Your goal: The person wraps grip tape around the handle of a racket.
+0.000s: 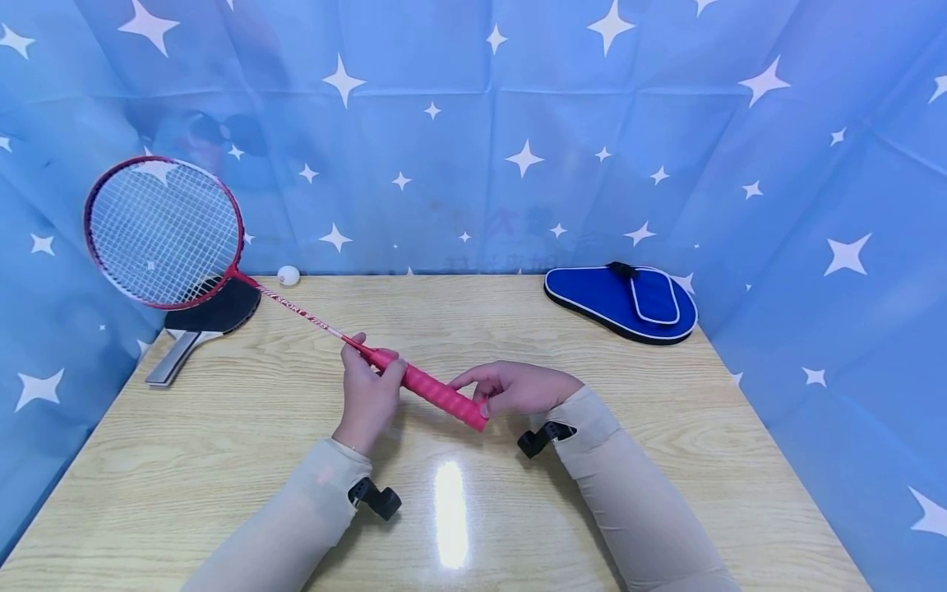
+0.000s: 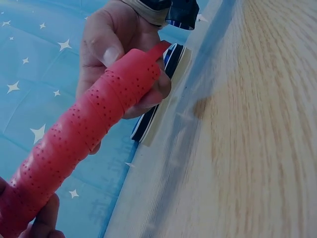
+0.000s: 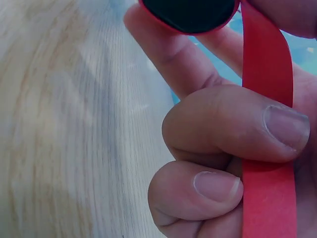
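Observation:
A red badminton racket [image 1: 297, 310] slants across the table, its strung head at the upper left and its handle toward the middle. My left hand [image 1: 370, 403] grips the top of the handle, thumb on the near side. Pink-red perforated grip tape [image 2: 81, 126] is wound along the handle in overlapping turns. At the butt end, my right hand [image 1: 527, 388] pinches the handle and holds a loose red tape strip [image 3: 269, 198] between curled fingers. The dark round butt [image 3: 190, 11] shows above those fingers in the right wrist view.
A black table tennis paddle [image 1: 222, 311] lies at the back left, partly behind the racket head. Beside it sits a white ball [image 1: 288, 275]. A blue paddle case [image 1: 599, 298] lies at the back right. Star-patterned curtains [image 1: 436, 148] surround the wooden table [image 1: 259, 427].

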`<state>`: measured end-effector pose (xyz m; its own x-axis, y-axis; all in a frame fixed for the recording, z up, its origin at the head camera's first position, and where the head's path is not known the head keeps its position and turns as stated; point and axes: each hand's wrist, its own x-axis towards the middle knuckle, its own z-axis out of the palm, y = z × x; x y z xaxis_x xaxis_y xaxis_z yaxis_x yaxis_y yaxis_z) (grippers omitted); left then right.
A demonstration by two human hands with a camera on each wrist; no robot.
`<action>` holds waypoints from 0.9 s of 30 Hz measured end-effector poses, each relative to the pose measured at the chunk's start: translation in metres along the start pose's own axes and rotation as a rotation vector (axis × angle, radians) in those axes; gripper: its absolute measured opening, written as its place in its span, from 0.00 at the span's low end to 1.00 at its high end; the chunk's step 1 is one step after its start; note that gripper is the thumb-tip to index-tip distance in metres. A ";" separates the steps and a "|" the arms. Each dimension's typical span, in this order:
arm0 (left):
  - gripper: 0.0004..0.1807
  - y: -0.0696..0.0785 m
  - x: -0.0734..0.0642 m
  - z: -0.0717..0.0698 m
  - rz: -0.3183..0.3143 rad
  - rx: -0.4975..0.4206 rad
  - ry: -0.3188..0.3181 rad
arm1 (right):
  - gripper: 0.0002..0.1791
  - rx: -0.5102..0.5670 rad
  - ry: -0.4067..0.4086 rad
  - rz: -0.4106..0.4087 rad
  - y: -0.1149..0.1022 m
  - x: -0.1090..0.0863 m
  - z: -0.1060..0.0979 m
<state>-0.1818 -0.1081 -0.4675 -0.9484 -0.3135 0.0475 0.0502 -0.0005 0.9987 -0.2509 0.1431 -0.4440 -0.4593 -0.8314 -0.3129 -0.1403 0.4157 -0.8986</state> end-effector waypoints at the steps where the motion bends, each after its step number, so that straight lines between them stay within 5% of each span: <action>1: 0.42 0.000 0.000 0.000 0.000 0.013 -0.002 | 0.33 -0.006 0.000 0.003 0.000 0.000 0.000; 8: 0.46 0.001 -0.002 -0.002 -0.003 0.108 -0.016 | 0.34 -0.024 -0.006 0.020 0.001 0.001 0.000; 19: 0.42 0.001 0.000 0.000 -0.002 0.010 0.005 | 0.33 0.042 -0.004 -0.012 0.003 -0.001 -0.001; 27: 0.44 0.001 -0.001 -0.002 -0.010 0.044 -0.006 | 0.33 -0.020 0.016 0.032 0.003 0.000 -0.003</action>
<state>-0.1804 -0.1094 -0.4665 -0.9508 -0.3076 0.0377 0.0272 0.0383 0.9989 -0.2538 0.1452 -0.4456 -0.4780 -0.8114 -0.3364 -0.1427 0.4497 -0.8817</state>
